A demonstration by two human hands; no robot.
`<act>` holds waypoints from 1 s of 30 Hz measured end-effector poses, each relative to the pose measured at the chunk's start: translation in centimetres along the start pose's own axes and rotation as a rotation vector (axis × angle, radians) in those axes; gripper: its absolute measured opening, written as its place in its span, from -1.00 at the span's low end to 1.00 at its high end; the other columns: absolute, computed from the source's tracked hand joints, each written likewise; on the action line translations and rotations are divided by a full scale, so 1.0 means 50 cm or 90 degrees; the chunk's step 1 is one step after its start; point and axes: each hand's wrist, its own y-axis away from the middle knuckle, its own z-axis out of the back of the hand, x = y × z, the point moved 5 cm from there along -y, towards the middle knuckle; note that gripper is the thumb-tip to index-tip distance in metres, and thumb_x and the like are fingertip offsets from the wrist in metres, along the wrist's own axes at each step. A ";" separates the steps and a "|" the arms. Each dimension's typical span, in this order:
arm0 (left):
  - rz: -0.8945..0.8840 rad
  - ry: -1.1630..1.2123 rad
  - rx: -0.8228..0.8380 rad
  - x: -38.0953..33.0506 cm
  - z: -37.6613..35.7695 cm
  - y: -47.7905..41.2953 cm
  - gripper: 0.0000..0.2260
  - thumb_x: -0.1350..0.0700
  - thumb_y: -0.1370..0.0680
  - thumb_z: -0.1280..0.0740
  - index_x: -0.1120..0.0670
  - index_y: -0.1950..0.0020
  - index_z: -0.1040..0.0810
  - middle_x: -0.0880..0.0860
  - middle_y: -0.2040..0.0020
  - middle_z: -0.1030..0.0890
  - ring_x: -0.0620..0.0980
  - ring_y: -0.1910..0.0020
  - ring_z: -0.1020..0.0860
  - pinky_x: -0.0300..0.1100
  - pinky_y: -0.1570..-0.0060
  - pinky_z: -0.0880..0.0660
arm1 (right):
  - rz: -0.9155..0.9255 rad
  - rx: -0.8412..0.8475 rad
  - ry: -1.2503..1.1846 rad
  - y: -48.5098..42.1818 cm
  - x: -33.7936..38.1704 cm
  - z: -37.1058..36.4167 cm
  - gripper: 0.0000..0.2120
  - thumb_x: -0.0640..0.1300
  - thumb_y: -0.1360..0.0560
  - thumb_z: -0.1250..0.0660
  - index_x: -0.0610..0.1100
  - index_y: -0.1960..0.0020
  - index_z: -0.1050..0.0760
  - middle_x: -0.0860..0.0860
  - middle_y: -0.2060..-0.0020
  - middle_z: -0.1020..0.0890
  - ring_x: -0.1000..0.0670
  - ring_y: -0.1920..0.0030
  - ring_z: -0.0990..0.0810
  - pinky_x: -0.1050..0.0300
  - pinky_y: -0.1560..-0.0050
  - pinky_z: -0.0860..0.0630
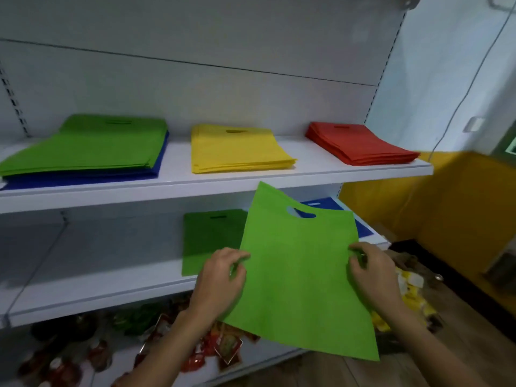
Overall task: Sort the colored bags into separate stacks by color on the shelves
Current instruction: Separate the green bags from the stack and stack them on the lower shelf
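Observation:
I hold a flat green bag (298,277) with a cut-out handle in front of the lower shelf. My left hand (220,280) pinches its left edge and my right hand (374,275) pinches its right edge. On the upper shelf (223,188) lie a green stack on top of blue bags (89,146) at the left, a yellow stack (240,149) in the middle and a red stack (360,143) at the right. On the lower shelf (97,291) a green bag (209,241) lies flat, and a blue bag (326,203) shows behind the held one.
Snack packets (223,344) in red and green wrappers fill the bottom shelf. More yellow packets (413,291) lie to the right on a wooden floor. An orange wall (446,208) stands at the right. The left half of the lower shelf is bare white.

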 end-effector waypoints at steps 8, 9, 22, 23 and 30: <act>0.131 -0.020 0.063 0.133 -0.121 0.060 -0.64 0.24 -0.53 -0.23 0.07 -0.32 -0.44 0.02 -0.24 -0.50 -0.05 -0.17 -0.45 -0.23 -0.27 -0.31 | 0.022 0.099 0.008 0.001 -0.040 -0.143 -0.72 -0.35 -0.46 -0.30 -0.33 -0.16 -0.51 -0.23 -0.08 -0.58 -0.20 -0.08 -0.54 0.07 -0.06 -0.41; 0.144 -0.029 0.050 0.160 -0.119 0.052 -0.64 0.25 -0.53 -0.24 0.09 -0.32 -0.44 0.04 -0.25 -0.50 -0.04 -0.20 -0.44 -0.22 -0.27 -0.29 | 0.034 0.117 0.003 -0.011 -0.028 -0.180 -0.71 -0.33 -0.47 -0.29 -0.33 -0.19 -0.49 -0.23 -0.10 -0.57 -0.20 -0.10 -0.53 0.06 -0.08 -0.40; 0.234 -0.281 0.049 0.555 -0.152 -0.185 -0.43 0.07 -0.50 -0.29 0.18 -0.45 -0.20 0.18 -0.34 -0.34 0.13 -0.30 -0.31 -0.13 -0.30 -0.23 | 0.193 0.235 0.087 -0.244 0.106 -0.712 -0.49 -0.20 -0.51 -0.21 -0.27 -0.42 -0.20 -0.18 -0.40 -0.26 -0.21 -0.30 -0.29 -0.08 -0.18 -0.37; 0.245 -0.315 0.073 0.576 -0.163 -0.199 -0.42 0.03 -0.49 -0.28 0.17 -0.45 -0.19 0.18 -0.34 -0.33 0.14 -0.28 -0.31 -0.13 -0.28 -0.25 | 0.188 0.252 0.102 -0.252 0.103 -0.745 -0.48 -0.19 -0.51 -0.21 -0.26 -0.42 -0.19 -0.17 -0.41 -0.24 -0.21 -0.30 -0.28 -0.07 -0.15 -0.36; 0.302 -0.382 0.174 0.622 -0.178 -0.234 -0.55 -0.05 -0.55 -0.19 0.07 -0.40 -0.29 0.13 -0.34 -0.31 0.12 -0.28 -0.30 -0.10 -0.28 -0.28 | 0.110 0.332 0.238 -0.270 0.071 -0.831 -0.64 -0.09 -0.60 -0.03 -0.13 -0.37 -0.24 -0.13 -0.34 -0.29 -0.17 -0.30 -0.27 -0.01 -0.18 -0.32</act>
